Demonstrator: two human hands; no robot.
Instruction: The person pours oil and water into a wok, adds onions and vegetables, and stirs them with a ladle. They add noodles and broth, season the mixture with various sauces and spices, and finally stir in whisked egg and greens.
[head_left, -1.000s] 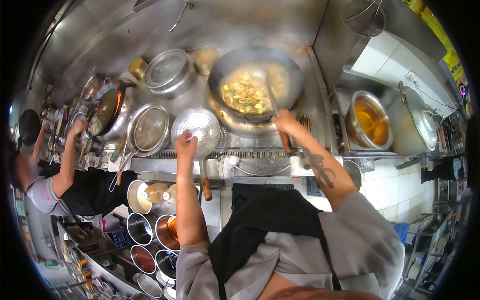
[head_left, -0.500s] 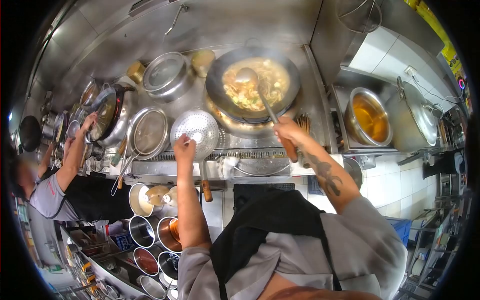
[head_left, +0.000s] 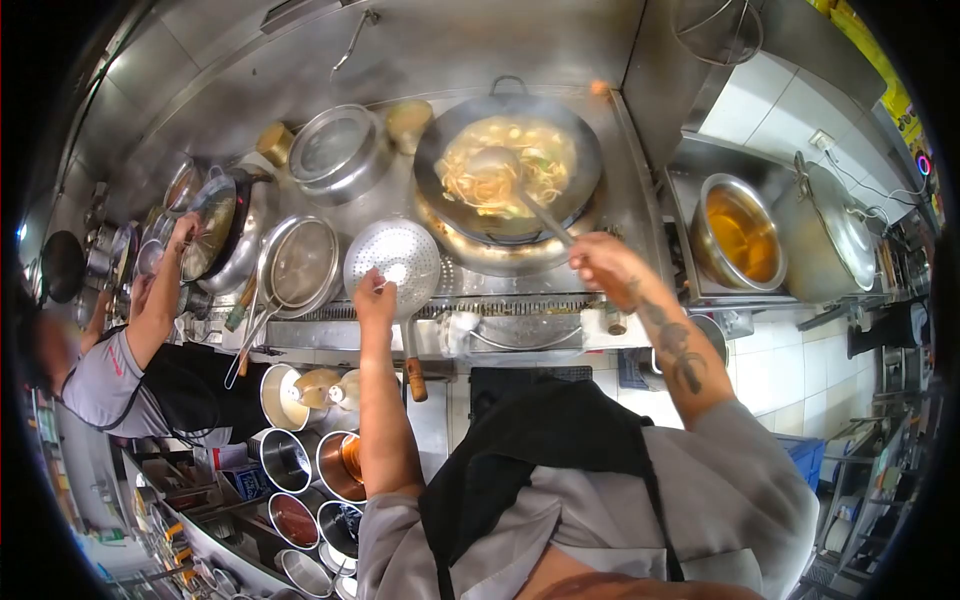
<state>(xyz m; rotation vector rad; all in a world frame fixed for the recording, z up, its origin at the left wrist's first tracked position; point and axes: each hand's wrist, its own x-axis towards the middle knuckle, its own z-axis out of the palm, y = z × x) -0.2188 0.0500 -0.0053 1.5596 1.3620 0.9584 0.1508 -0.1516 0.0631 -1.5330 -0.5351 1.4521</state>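
Note:
My right hand (head_left: 605, 265) is closed round the handle of a ladle (head_left: 543, 215). Its bowl dips into noodles and pale broth (head_left: 548, 165) inside a large dark wok (head_left: 432, 180), with steam above. Over the near left edge of a round perforated skimmer (head_left: 405, 250), my left hand (head_left: 374, 300) has its fingers pinched together. Whether something small is between the fingertips, I cannot make out. The skimmer lies on the stove edge, its wooden handle (head_left: 416, 380) pointing toward me.
A mesh strainer (head_left: 302, 262) rests left of the skimmer, and a lidded pot (head_left: 335, 150) stands behind. To the right are a pot of amber liquid (head_left: 740, 240) and a large lidded pot (head_left: 825, 240). Another person (head_left: 150, 340) works at the left. Several containers (head_left: 292, 520) sit lower left.
My right hand has moved slightly right and toward me, with the ladle. The ladle bowl sits lower among the noodles, which have shifted. My left hand has barely moved.

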